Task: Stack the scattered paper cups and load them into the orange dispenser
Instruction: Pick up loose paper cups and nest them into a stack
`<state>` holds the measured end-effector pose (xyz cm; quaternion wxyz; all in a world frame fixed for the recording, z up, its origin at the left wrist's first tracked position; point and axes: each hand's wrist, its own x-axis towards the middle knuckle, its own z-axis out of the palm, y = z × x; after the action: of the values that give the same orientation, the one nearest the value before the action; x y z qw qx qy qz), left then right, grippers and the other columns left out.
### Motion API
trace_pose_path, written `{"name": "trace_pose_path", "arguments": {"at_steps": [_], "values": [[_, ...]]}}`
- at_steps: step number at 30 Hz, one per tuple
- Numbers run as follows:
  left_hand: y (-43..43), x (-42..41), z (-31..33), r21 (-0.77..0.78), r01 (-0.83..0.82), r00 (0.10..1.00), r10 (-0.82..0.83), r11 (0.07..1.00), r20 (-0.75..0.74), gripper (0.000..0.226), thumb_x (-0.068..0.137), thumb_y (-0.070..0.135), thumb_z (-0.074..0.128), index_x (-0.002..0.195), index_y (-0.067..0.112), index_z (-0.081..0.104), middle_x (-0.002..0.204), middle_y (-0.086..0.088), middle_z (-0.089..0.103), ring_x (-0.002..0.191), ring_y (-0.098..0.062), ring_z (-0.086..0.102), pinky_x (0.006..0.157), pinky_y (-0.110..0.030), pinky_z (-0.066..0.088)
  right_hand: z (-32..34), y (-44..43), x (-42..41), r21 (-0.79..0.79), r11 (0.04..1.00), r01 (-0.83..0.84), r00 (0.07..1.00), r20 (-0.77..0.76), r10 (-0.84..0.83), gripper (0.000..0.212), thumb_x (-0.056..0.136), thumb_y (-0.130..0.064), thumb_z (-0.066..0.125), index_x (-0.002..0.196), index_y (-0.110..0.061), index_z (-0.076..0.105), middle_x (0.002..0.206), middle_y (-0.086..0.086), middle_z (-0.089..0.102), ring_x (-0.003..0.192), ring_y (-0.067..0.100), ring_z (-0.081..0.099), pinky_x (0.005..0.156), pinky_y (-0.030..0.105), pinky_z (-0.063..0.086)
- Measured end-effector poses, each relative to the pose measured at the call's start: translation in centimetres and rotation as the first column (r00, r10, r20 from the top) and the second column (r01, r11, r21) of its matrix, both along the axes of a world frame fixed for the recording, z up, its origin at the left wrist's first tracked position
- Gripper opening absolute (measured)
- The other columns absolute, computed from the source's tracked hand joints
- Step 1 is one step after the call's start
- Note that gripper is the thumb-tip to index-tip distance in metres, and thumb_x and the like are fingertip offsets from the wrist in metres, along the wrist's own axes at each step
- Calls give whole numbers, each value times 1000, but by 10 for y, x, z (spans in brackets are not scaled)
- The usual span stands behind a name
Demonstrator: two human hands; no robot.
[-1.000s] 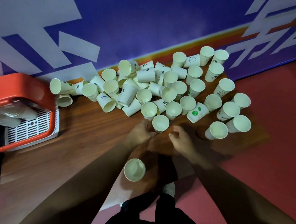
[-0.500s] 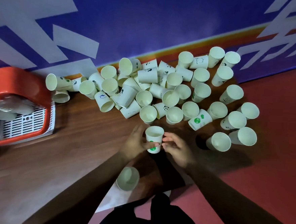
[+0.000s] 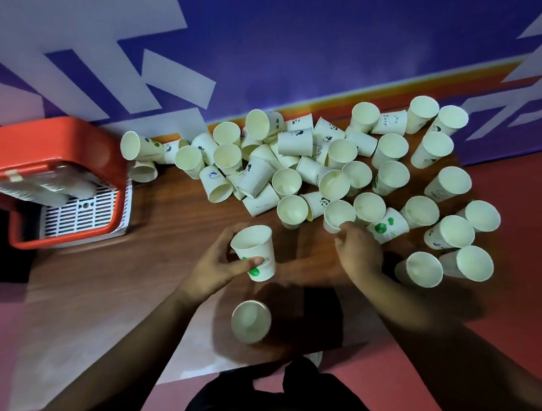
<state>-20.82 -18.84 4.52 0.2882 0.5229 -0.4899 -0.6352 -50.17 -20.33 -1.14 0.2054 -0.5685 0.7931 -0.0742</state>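
My left hand (image 3: 215, 265) grips a white paper cup with green dots (image 3: 255, 252), upright and lifted slightly over the wooden table (image 3: 136, 276). My right hand (image 3: 361, 255) reaches to an upright cup (image 3: 338, 215) at the near edge of the pile, fingertips touching its rim. Several more paper cups (image 3: 298, 162) lie scattered, upright and tipped, across the back of the table. One lone cup (image 3: 250, 321) stands near the table's front edge. The orange dispenser (image 3: 59, 145) sits at the left with a white grille at its base.
A blue wall with white and orange markings (image 3: 274, 45) runs right behind the cups. Red floor (image 3: 520, 197) lies to the right of the table. My dark clothing (image 3: 282, 398) shows at the bottom.
My left hand has drawn the green-dotted cup leftward and closer. My right hand let go of it and moved right and forward to another cup in the pile.
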Motion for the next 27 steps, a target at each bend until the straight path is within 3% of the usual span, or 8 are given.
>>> {"name": "trace_pose_path", "arguments": {"at_steps": [2, 8, 12, 17, 20, 23, 27], "values": [[6, 11, 4, 11, -29, 1000, 29, 1000, -2, 67, 74, 23, 85, 132, 17, 54, 114, -1, 67, 105, -16, 64, 91, -36, 53, -5, 0, 1, 17, 1000, -11, 998, -55, 12, 19, 90, -21, 59, 107, -16, 64, 107, 9, 64, 99, 32, 60, 74, 40, 54], [28, 34, 9, -13, -33, 999, 33, 999, 4, 64, 74, 27, 85, 131, 20, 56, 118, -6, 66, 108, -20, 64, 95, -44, 54, -10, 7, 7, 38, 993, -114, 982, -145, 119, 22, 86, -21, 66, 107, -17, 69, 110, 13, 59, 95, 33, 61, 74, 38, 53], [44, 47, 10, -18, 2, 1000, -2, 1000, 16, 63, 77, 22, 84, 132, 18, 55, 121, -9, 64, 111, -23, 62, 97, -44, 53, -8, 13, 17, -42, 992, -118, 975, -196, 108, 15, 85, -15, 67, 97, -14, 75, 105, 15, 57, 89, 36, 60, 73, 40, 52], [65, 61, 9, -49, 129, 991, -128, 990, 37, 62, 84, 1, 78, 136, 17, 47, 127, -8, 56, 115, -14, 57, 90, -23, 51, 6, 40, 40, -272, 962, 22, 998, 65, -4, 13, 73, -13, 77, 86, -11, 77, 96, 13, 52, 93, 35, 56, 80, 42, 51], [78, 64, 6, -68, 230, 971, -223, 971, 87, 65, 83, 7, 80, 136, 25, 47, 125, 7, 57, 117, -13, 55, 97, -29, 50, 19, 67, 55, -394, 916, 74, 994, 108, -34, 11, 64, -18, 84, 72, -16, 76, 103, 11, 54, 101, 32, 52, 91, 41, 44], [85, 59, 0, -113, 346, 931, -325, 931, 167, 66, 82, 14, 82, 137, 25, 47, 127, 10, 57, 120, -14, 54, 107, -39, 45, 34, 86, 66, -342, 928, 147, 964, 260, -57, 12, 67, -17, 84, 69, -18, 72, 128, 11, 51, 119, 28, 49, 100, 34, 40], [87, 51, -18, -160, 427, 875, -362, 890, 321, 71, 77, 32, 81, 136, 44, 41, 135, 11, 53, 129, -14, 49, 111, -42, 40, 55, 103, 73, -308, 936, 169, 924, 380, -42, 21, 71, -17, 82, 66, -24, 63, 129, 2, 55, 118, 17, 54, 94, 30, 44]]}}
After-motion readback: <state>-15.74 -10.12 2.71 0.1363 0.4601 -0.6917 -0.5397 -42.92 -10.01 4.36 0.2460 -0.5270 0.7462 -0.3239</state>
